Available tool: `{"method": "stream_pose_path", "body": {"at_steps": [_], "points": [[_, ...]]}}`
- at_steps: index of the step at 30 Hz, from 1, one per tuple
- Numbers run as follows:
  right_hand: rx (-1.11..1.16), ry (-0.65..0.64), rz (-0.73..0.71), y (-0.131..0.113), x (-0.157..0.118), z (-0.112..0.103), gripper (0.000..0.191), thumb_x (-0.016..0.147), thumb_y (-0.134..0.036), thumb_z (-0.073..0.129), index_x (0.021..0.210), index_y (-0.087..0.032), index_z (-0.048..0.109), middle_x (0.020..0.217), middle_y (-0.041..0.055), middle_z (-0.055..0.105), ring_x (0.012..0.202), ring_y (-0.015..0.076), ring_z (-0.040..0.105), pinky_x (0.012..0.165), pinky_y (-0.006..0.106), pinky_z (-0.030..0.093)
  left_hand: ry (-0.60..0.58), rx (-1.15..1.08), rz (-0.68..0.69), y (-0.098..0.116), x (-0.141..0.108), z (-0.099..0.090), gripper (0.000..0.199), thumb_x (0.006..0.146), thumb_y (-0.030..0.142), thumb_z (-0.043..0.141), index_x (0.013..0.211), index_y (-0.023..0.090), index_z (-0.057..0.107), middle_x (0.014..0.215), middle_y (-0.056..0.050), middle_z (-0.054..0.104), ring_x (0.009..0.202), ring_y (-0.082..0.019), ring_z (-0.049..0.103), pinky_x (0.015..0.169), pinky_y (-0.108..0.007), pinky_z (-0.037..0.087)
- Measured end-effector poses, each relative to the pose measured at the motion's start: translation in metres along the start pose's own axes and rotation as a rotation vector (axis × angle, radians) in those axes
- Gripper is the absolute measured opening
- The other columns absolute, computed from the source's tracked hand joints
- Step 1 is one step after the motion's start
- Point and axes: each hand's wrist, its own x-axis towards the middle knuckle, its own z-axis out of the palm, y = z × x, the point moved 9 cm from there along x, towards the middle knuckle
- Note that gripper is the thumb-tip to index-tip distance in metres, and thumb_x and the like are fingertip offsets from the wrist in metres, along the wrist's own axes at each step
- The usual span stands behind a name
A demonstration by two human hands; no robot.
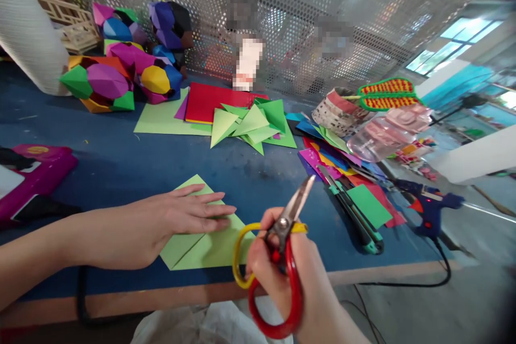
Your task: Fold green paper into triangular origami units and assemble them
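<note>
My left hand (189, 217) lies flat with its fingers stretched out on a light green sheet of paper (220, 250) near the table's front edge. A crease or cut line runs across the sheet's lower left part. In my right hand (302, 269) is a pair of scissors (284, 223) with one red and one yellow handle loop. The blades look closed and point up and away, above the sheet's right side. Some of the right fingers are hidden behind the handles.
Folded green paper pieces (252, 126) and a red sheet stack (213, 101) lie farther back. Colourful paper shapes (107, 83) stand at the back left. A utility knife (355, 215) and a blue glue gun (431, 204) are to the right. A magenta tool (48, 169) lies at left.
</note>
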Motion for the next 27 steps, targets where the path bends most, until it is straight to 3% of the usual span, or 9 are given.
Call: {"method": "stream_pose_path", "body": {"at_steps": [3,6,11,14,17,20,23,25,27], "points": [[-0.042,0.081,0.045,0.017,-0.005,-0.033,0.016,0.085,-0.029,0.056,0.098,-0.025,0.046,0.064,-0.0040,0.061,0.055,0.0154,0.063,0.056,0.027,0.052,-0.092,0.002,-0.013,0.000,0.000,0.007,0.086,0.087,-0.006,0.038,0.156,0.043,0.025,0.164,0.006,0.028,0.153,-0.021,0.021,0.125,-0.053,0.008],[0.009,0.136,0.081,0.028,-0.010,-0.057,0.022,0.086,-0.033,0.058,0.101,-0.026,0.043,0.062,-0.0059,0.061,0.052,0.0151,0.062,0.051,0.025,0.050,-0.101,-0.006,-0.031,0.000,0.001,0.005,0.085,0.088,-0.005,0.038,0.156,0.045,0.027,0.164,0.005,0.029,0.152,-0.023,0.022,0.125,-0.054,0.008],[-0.021,0.028,-0.001,0.029,0.001,-0.079,0.026,0.087,-0.038,0.057,0.106,-0.025,0.044,0.063,-0.0054,0.062,0.050,0.0159,0.062,0.048,0.025,0.048,-0.124,-0.016,-0.019,0.004,0.003,0.003,0.081,0.090,-0.004,0.037,0.156,0.042,0.029,0.164,0.004,0.027,0.153,-0.024,0.020,0.125,-0.054,0.007],[-0.253,0.108,-0.117,0.021,0.018,-0.107,0.022,0.092,-0.040,0.051,0.109,-0.026,0.049,0.059,-0.0063,0.057,0.051,0.0164,0.059,0.052,0.027,0.045,-0.140,-0.014,-0.035,0.006,0.005,0.000,0.073,0.095,-0.002,0.032,0.156,0.039,0.030,0.164,0.003,0.028,0.153,-0.022,0.019,0.125,-0.053,0.007],[-0.713,0.118,-0.148,0.025,0.037,-0.118,0.026,0.091,-0.041,0.053,0.112,-0.026,0.054,0.062,-0.0038,0.060,0.055,0.0205,0.060,0.051,0.029,0.037,-0.120,-0.026,-0.064,0.007,0.006,-0.003,0.063,0.101,0.004,0.029,0.156,0.036,0.032,0.164,0.002,0.030,0.154,-0.020,0.019,0.126,-0.050,0.009],[-0.937,0.161,-0.194,0.026,0.045,-0.117,0.034,0.094,-0.040,0.049,0.122,-0.021,0.053,0.084,0.0056,0.070,0.073,0.0275,0.068,0.059,0.035,0.044,-0.043,-0.031,-0.098,0.006,0.005,-0.007,0.060,0.102,0.010,0.036,0.157,0.033,0.030,0.164,0.000,0.030,0.153,-0.018,0.021,0.126,-0.045,0.017],[-0.934,0.249,-0.372,0.007,0.034,-0.101,0.036,0.097,-0.035,0.044,0.127,-0.018,0.052,0.121,0.0166,0.063,0.104,0.0335,0.066,0.077,0.042,0.050,0.131,0.042,-0.221,-0.002,0.000,-0.018,0.065,0.097,0.015,0.049,0.158,0.028,0.029,0.165,-0.003,0.029,0.153,-0.022,0.022,0.124,-0.044,0.024],[-0.821,0.167,-0.464,-0.008,0.023,-0.079,0.034,0.099,-0.034,0.044,0.130,-0.020,0.051,0.127,0.0150,0.060,0.112,0.0318,0.063,0.086,0.044,0.050,0.291,0.118,-0.339,-0.008,-0.007,-0.033,0.061,0.097,0.025,0.053,0.155,0.024,0.035,0.161,-0.007,0.037,0.149,-0.026,0.034,0.121,-0.045,0.030],[-0.668,-0.046,-0.474,-0.018,0.015,-0.047,0.033,0.099,-0.034,0.048,0.130,-0.024,0.051,0.127,0.0111,0.061,0.113,0.0279,0.063,0.091,0.042,0.050,0.419,0.152,-0.446,-0.013,-0.017,-0.046,0.055,0.099,0.038,0.051,0.151,0.021,0.041,0.148,-0.010,0.056,0.131,-0.028,0.057,0.110,-0.043,0.044]]}}
